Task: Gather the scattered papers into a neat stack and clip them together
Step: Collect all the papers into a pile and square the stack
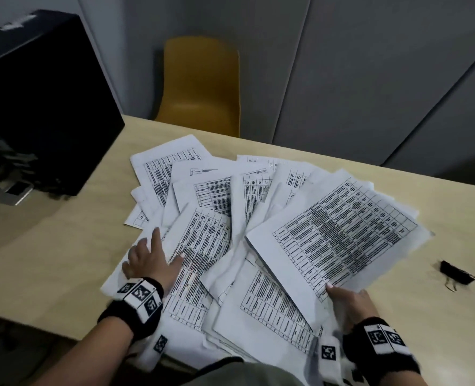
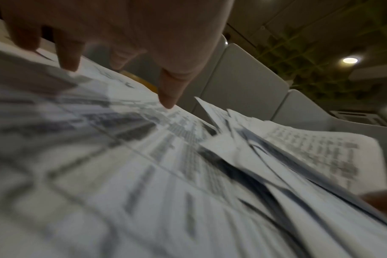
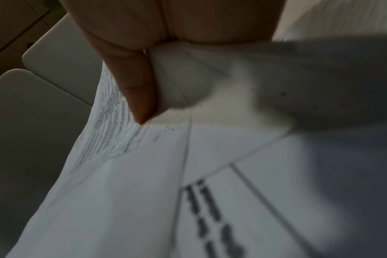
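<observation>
Several white printed sheets, the scattered papers (image 1: 211, 196), lie fanned over the beige table (image 1: 63, 254). My right hand (image 1: 347, 299) pinches the near edge of a bundle of sheets (image 1: 339, 235), thumb on top, and lifts it off the pile; the right wrist view shows the thumb (image 3: 139, 90) pressed on that paper (image 3: 126, 200). My left hand (image 1: 150, 257) lies flat on the left part of the pile with fingers spread; its fingertips (image 2: 168, 97) touch the sheets (image 2: 121, 165). A black binder clip (image 1: 456, 274) lies on the table right of the papers, apart from both hands.
A black box-like device (image 1: 35, 101) with cables stands on the table's far left. A yellow chair (image 1: 200, 84) is behind the table's far edge, with grey wall panels behind it. Bare table shows on the left and around the clip.
</observation>
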`<state>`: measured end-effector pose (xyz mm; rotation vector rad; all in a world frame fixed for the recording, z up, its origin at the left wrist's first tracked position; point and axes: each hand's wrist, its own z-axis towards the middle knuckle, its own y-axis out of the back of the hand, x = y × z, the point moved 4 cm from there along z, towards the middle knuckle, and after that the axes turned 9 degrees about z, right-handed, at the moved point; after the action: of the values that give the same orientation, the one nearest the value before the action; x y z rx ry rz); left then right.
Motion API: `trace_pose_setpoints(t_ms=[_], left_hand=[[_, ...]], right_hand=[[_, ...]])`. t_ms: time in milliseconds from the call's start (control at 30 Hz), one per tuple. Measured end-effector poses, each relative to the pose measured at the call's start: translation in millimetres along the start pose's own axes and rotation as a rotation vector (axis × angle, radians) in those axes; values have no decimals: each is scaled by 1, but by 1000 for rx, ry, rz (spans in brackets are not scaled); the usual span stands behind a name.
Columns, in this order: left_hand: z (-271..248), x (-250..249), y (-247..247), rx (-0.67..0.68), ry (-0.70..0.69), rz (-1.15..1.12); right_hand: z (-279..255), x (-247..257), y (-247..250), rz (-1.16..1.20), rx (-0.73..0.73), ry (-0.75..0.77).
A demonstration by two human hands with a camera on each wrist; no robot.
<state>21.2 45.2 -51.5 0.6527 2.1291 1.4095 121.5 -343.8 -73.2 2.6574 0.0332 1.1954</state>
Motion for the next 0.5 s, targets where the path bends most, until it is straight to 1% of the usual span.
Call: trace_pose_setpoints(t_ms=[67, 133, 167, 233, 267, 367, 500], left_hand=[[20, 6, 12, -60, -15, -67], [41, 3, 23, -60, -61, -155], [49, -1, 27, -48, -61, -232], [65, -7, 34, -12, 5, -370], [71, -10, 36, 4, 48, -398], [85, -16, 39, 33, 125, -408], [91, -16, 34, 66, 131, -412]], right_hand=[[-7, 2, -2, 7, 5, -6], [-2, -1, -1, 11, 12, 1], [-4, 0, -2, 4, 14, -2], [-8, 0, -2, -11, 6, -30], [-7, -1, -2, -5, 3, -39], [-10, 0, -1, 10, -6, -64], [-10, -2, -1, 37, 12, -88]])
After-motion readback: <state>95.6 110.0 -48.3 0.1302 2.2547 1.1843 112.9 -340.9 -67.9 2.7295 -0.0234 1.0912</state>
